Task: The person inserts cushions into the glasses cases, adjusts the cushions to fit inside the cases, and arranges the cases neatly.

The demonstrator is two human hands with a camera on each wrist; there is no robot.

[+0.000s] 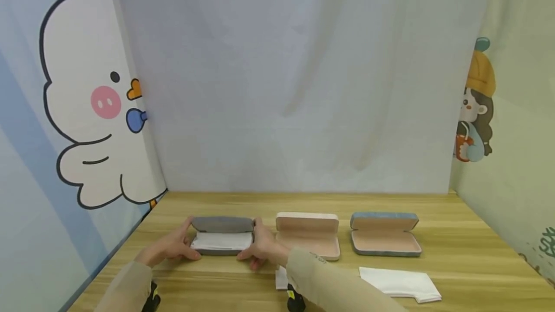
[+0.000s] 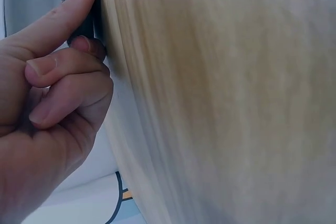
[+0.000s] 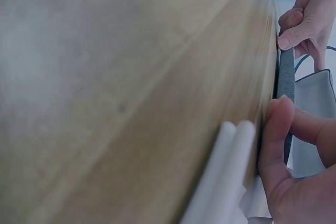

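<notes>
A grey glasses case (image 1: 223,224) stands with its lid up at the left of the table, a folded white cloth (image 1: 222,241) lying in its lower half. My left hand (image 1: 171,245) grips the case's left end, thumb at the front corner and index finger up by the lid. At the opposite end my right hand (image 1: 265,244) holds it the same way, thumb on the front edge. In the left wrist view, the other fingers of the left hand (image 2: 68,87) curl beside the dark case side (image 2: 84,27). The right wrist view shows both thumbs along the case's front (image 3: 286,77).
Right of the grey case, a cream glasses case (image 1: 308,245) and a blue one (image 1: 385,243) stand with lids raised and pinkish linings showing. A folded white cloth (image 1: 399,283) lies in front of the blue case. Another white cloth (image 1: 281,279) is partly hidden by my right sleeve.
</notes>
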